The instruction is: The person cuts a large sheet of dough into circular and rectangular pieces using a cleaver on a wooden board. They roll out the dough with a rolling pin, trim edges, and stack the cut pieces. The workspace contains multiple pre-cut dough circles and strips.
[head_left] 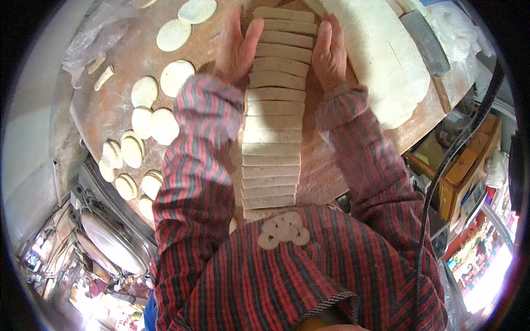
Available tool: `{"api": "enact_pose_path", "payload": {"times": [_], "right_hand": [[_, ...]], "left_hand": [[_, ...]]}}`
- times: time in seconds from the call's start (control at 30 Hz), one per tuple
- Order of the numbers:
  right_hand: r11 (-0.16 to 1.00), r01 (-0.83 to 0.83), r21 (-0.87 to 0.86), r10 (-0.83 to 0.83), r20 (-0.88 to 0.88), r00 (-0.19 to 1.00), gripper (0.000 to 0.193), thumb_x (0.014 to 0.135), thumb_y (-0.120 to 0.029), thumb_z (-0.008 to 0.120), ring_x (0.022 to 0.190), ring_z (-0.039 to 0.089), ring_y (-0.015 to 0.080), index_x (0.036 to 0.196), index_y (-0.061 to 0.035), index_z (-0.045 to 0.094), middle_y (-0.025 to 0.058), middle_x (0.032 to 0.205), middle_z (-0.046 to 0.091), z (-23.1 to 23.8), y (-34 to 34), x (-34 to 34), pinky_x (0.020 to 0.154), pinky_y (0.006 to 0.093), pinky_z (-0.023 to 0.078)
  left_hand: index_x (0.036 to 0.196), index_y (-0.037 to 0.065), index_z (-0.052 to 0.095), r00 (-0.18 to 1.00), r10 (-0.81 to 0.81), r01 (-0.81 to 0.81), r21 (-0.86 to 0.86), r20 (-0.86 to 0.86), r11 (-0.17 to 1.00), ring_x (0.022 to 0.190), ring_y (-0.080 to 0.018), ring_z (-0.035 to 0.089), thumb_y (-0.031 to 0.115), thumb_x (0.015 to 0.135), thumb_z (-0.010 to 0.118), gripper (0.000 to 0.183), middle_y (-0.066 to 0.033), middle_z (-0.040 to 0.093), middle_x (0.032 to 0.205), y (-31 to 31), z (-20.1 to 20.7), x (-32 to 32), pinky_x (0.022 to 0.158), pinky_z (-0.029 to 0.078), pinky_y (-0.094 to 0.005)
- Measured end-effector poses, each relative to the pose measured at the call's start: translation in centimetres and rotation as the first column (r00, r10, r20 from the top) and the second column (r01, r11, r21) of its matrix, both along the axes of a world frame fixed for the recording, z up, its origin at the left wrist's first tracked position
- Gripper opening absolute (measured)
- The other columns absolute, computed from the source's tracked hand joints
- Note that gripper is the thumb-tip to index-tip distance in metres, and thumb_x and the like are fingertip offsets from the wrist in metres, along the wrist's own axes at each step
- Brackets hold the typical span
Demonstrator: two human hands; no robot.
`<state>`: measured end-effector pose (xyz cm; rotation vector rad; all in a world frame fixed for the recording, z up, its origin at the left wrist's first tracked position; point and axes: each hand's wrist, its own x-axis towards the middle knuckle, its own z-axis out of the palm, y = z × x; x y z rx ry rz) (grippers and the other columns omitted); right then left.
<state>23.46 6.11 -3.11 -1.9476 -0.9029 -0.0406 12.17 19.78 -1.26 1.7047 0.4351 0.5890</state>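
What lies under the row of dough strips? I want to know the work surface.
A floured brown wooden board shows around the dough strips. The patch directly beneath them is covered, and the row's near end is hidden by clothing.

A long row of cut dough pieces [273, 110] is lying down the middle of the round wooden board [110, 110], running from its near edge toward the far edge. The pieces are pale, flat, rectangular slabs, dusted with flour, sitting side by side and touching, each overlapping the next like shingles in one straight column.
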Motion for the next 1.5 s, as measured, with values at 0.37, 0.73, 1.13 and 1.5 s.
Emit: {"api": "enact_pose_path", "payload": {"times": [0.37,0.73,1.13,1.5], "right_hand": [[0.994,0.086,-0.060,-0.015,0.736,0.676,0.036,0.095,-0.002,0.047,0.113,0.057,0.0408,0.127,0.0148,0.041,0.0300,0.125,0.054,-2.4,1.6,1.7,0.098,0.0400,0.048],[0.935,0.109,-0.336,0.032,0.389,0.921,0.048,0.098,-0.023,0.049,0.129,0.045,0.0346,0.141,-0.0042,0.038,0.0218,0.140,0.045,-1.5,1.3,0.8,0.107,0.0382,0.038],[0.980,-0.129,0.154,0.171,-0.308,0.936,0.048,0.104,-0.029,0.034,0.130,0.043,0.0281,0.139,0.0046,0.037,0.0193,0.139,0.045,-1.5,-6.4,-10.0,0.109,0.0350,0.032],[0.951,-0.209,0.227,0.284,-0.375,0.882,0.045,0.100,-0.015,0.040,0.131,0.040,0.0334,0.139,0.0072,0.033,0.0217,0.141,0.041,0.5,-14.1,-17.7,0.109,0.0389,0.032]], "left_hand": [[0.143,-0.006,0.030,0.982,0.138,-0.077,0.401,-0.126,0.913,0.139,-0.0375,0.028,0.035,0.098,0.045,0.063,-0.0274,0.034,0.145,1.1,-2.4,3.2,0.114,0.021,-0.0414],[0.143,-0.009,0.027,0.998,-0.013,0.028,0.244,-0.061,0.969,0.141,-0.0360,0.025,0.038,0.099,0.042,0.066,-0.0271,0.032,0.147,2.3,-1.5,2.9,0.115,0.021,-0.0401],[0.146,-0.005,0.024,0.996,0.060,-0.029,0.397,-0.066,0.918,0.138,-0.0312,0.031,0.025,0.100,0.042,0.057,-0.0211,0.034,0.148,-7.3,-0.6,-7.4,0.113,0.024,-0.0348],[0.148,-0.007,0.015,0.956,0.011,-0.006,0.017,-0.295,1.000,0.144,-0.0358,0.017,0.039,0.095,0.044,0.075,-0.0261,0.018,0.154,-16.3,1.4,-17.8,0.118,0.014,-0.0374]]}}
